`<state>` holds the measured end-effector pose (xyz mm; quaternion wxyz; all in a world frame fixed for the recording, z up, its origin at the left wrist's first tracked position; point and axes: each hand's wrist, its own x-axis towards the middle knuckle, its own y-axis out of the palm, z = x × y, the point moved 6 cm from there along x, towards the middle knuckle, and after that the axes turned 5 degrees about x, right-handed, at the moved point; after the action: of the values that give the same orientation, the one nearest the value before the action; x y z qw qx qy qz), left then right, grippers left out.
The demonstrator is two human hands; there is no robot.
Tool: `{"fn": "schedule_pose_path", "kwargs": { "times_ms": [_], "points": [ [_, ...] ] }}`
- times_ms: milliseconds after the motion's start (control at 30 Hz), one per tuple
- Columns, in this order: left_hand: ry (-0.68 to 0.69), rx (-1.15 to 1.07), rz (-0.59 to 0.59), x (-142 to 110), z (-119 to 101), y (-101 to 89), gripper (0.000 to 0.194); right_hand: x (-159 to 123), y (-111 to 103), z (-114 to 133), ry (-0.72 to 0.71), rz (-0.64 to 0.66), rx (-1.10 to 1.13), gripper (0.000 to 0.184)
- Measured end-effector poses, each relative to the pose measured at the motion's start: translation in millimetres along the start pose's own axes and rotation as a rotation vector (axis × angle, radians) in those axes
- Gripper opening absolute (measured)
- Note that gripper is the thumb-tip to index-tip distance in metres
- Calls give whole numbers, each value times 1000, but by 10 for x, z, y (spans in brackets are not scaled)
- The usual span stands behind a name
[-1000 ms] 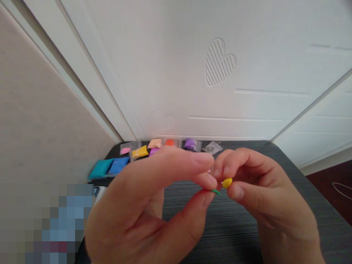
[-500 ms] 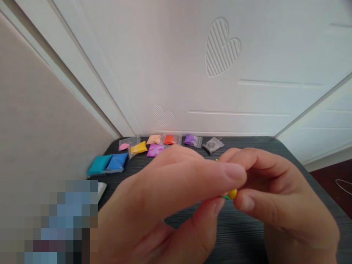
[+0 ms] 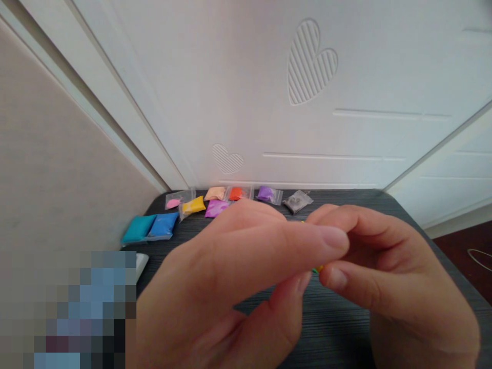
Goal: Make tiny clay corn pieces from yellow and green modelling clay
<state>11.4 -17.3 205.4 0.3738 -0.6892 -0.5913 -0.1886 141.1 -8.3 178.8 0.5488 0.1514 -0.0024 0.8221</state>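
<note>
My left hand (image 3: 238, 271) and my right hand (image 3: 388, 266) meet fingertip to fingertip above the dark table. A pinch of my right thumb and fingers holds a small yellow clay piece (image 3: 319, 268), mostly covered now. Beside it, at my left thumb tip, a sliver of a thin green clay piece (image 3: 315, 270) peeks out, held in the closed fingers of my left hand. The left index finger stretches across in front and hides most of what lies between the hands. A tiny yellow speck (image 3: 303, 222) shows above that finger.
Small bags of coloured clay lie at the back of the table (image 3: 330, 328): teal (image 3: 139, 229), blue (image 3: 163, 226), yellow (image 3: 193, 205), orange (image 3: 236, 193), purple (image 3: 266, 193), grey (image 3: 298, 201) and others. A white panel (image 3: 246, 92) with hearts stands behind. A white object (image 3: 142, 265) sits at left.
Both hands shifted right and came closer together. The left index finger moved over the clay, and the right thumb now covers most of the yellow piece. The view tilted slightly downward.
</note>
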Motion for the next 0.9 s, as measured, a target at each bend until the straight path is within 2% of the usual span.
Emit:
{"fn": "schedule_pose_path", "kwargs": {
  "times_ms": [133,300,467,667,900],
  "points": [
    [-50,35,11,-20,20,1,35,-20,-16,-13,-36,-54,-3,27],
    [35,66,59,15,-20,-23,52,-33,-22,-29,-44,-79,-22,26],
    [-61,17,79,6,37,-32,40,-15,-10,-19,-25,-52,-49,27],
    [-206,-75,26,-46,98,4,31,-26,-22,-47,-33,-95,-44,24],
    [-229,-89,-46,-25,87,13,27,-31,-21,-57,-14,-114,-41,24]
  ]
}}
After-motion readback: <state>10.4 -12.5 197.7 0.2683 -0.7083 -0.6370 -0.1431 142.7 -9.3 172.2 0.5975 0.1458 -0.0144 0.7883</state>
